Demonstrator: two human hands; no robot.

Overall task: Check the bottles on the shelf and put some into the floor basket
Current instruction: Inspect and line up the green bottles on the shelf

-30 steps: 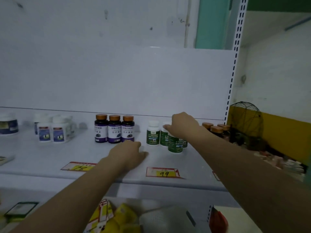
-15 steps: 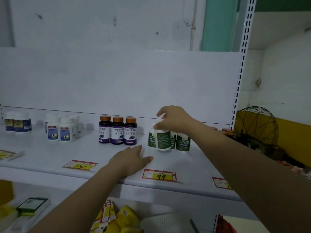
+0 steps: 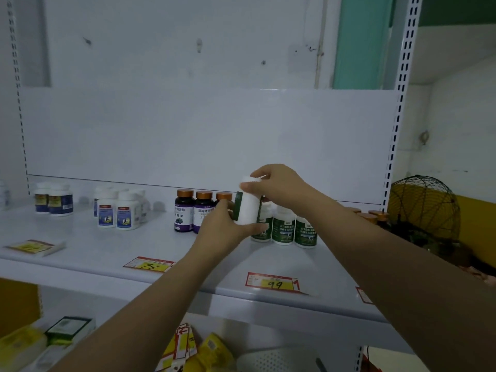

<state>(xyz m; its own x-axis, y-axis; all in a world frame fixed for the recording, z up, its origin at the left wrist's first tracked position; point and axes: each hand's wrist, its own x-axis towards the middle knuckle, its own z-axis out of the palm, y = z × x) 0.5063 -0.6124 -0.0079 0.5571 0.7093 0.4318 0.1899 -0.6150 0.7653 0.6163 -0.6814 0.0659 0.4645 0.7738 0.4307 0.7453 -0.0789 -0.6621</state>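
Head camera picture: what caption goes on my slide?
Two hands hold a green-labelled white bottle above the shelf: left hand at its base, right hand on its cap.

Single head-worn view, facing forward at a white shelf [image 3: 80, 253], close range, slightly above shelf level

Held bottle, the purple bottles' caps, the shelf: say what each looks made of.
Held bottle: likely plastic, opaque white with soft sheen, green wrapped label. Caps: coppery metallic shine, metal or coated plastic, cannot tell. Shelf: probably painted sheet metal, smooth pale surface, rounded front edge.
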